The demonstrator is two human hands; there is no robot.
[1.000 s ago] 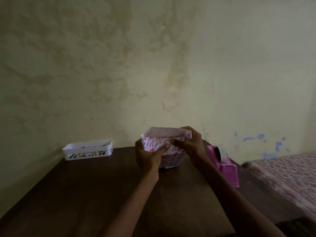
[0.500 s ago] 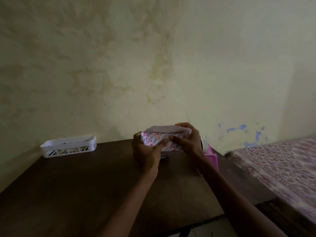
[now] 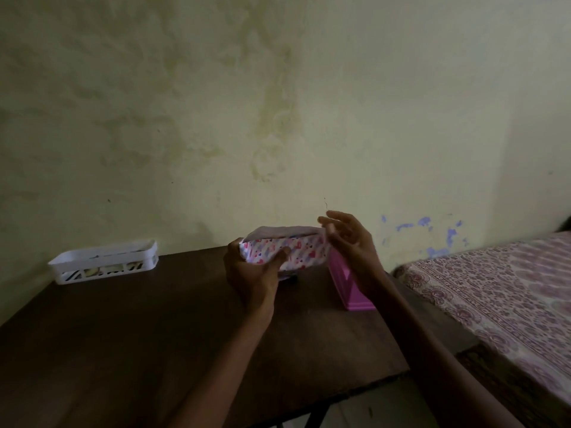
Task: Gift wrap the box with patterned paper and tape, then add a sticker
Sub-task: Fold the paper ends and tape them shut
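Head view: end flap folding. Left hand [image 3: 253, 273] gripping paper-wrapped box [image 3: 304, 253]; right hand [image 3: 350, 242] slack, empty, near pink tape dispenser [image 3: 343, 284]. Next, probably: pull tape, seal flap.

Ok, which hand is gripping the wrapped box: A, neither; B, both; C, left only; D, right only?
C: the left hand grips the left end of the paper-wrapped box, while the right hand is open with its fingers spread, above the pink tape dispenser.
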